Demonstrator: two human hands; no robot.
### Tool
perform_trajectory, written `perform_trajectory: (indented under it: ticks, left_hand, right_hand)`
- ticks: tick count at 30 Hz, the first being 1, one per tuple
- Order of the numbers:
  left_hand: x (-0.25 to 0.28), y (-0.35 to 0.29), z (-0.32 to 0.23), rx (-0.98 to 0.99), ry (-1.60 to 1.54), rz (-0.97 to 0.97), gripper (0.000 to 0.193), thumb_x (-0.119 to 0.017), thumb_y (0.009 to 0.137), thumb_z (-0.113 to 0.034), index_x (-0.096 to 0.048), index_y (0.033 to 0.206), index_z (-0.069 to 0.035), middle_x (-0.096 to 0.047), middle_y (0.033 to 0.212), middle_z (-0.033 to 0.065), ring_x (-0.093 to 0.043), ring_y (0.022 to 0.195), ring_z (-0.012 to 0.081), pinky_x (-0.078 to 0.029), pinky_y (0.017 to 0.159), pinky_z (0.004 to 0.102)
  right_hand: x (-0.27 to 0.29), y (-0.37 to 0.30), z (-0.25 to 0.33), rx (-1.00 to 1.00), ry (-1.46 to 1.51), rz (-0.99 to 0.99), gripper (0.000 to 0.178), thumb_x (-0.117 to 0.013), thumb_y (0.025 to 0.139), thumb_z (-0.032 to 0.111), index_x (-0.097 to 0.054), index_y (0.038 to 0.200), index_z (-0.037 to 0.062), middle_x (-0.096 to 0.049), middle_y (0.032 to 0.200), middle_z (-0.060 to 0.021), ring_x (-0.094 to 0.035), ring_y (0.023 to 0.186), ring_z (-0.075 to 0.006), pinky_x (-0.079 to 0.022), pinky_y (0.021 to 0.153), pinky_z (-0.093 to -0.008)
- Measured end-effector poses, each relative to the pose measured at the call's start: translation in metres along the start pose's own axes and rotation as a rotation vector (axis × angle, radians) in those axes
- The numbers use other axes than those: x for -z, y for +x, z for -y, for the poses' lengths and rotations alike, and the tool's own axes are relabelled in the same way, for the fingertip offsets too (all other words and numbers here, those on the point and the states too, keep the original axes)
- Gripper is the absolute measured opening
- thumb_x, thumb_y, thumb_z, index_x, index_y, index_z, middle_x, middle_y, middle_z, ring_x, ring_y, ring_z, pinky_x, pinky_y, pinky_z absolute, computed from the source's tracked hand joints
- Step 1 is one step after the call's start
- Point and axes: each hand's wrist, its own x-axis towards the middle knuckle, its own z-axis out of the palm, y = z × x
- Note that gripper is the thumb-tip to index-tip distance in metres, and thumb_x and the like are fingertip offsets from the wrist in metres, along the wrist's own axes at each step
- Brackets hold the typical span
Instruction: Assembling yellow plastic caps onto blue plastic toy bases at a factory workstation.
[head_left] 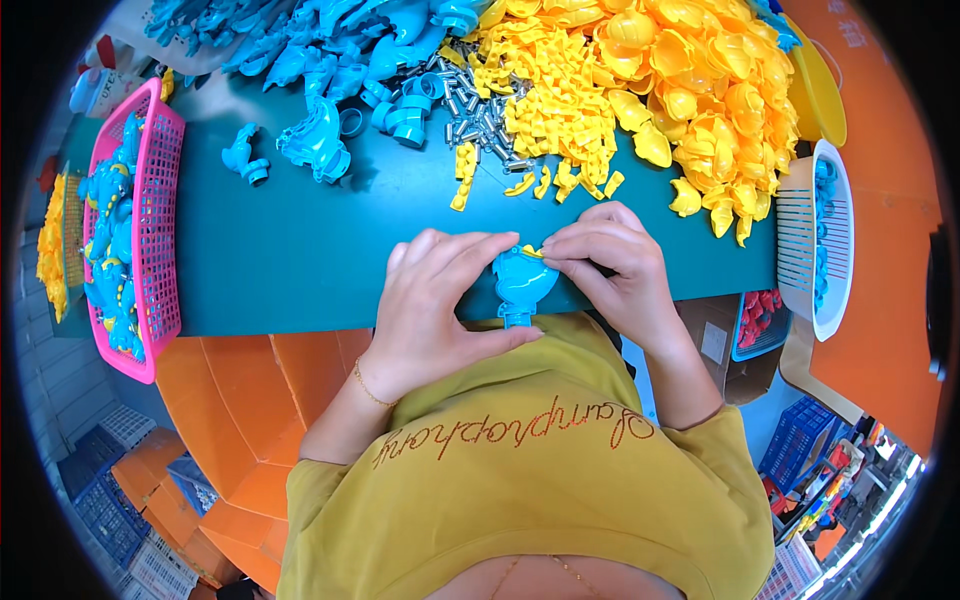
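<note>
"What do the fingers hold?"

"The fingers of my left hand [425, 305] grasp the blue toy part [524, 285], the index finger at its upper edge and the thumb at its narrow lower end. Those of my right hand [622, 262] are pinched together on the right end of a small yellow piece [532, 252], which lies against the upper edge of the blue toy part."

"Where is the blue toy part?"

"Between my two hands, over the near edge of the green surface [260, 290], its broad rounded end away from me. I cannot tell whether it touches the surface."

"And what is arranged around it?"

"At the far left, a heap of blue parts [310, 60]; nearer me, two loose ones lie apart from it. In the far middle, metal cylinders [475, 115] lie beside a pile of small yellow pieces [565, 120]. To the right of these rises a heap of yellow shells [690, 80]. A pink basket [163, 220] at my left holds blue toys [115, 270] with yellow details; a white basket [838, 235] at my right contains blue items [823, 230]."
</note>
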Motion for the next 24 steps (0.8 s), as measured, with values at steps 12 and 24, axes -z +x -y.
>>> perform_trajectory:
  ticks: [12, 24]
  left_hand:
    - [0.0, 0.0, 0.004, -0.045, 0.0, -0.017, 0.082, -0.098, 0.064, -0.042, -0.068, 0.137, -0.019, -0.071, 0.125, -0.0003, -0.061, 0.105, 0.0239, -0.043, 0.091, 0.0393]
    - [0.004, -0.002, -0.001, -0.048, -0.002, 0.031, 0.084, -0.097, 0.067, -0.037, -0.065, 0.143, -0.017, -0.07, 0.11, 0.0, -0.061, 0.099, 0.0205, -0.04, 0.09, 0.0363]
  right_hand:
    - [0.016, 0.001, 0.027, 0.11, -0.313, 0.214, 0.017, -0.078, 0.088, 0.004, -0.079, 0.105, 0.0063, -0.077, 0.107, -0.0058, -0.069, 0.103, -0.0284, -0.056, 0.085, -0.0372]
    - [0.01, 0.096, 0.011, 0.229, -0.544, 0.204, 0.009, -0.078, 0.088, 0.015, -0.078, 0.093, 0.007, -0.069, 0.092, -0.005, -0.064, 0.094, -0.0283, -0.054, 0.077, -0.0409]
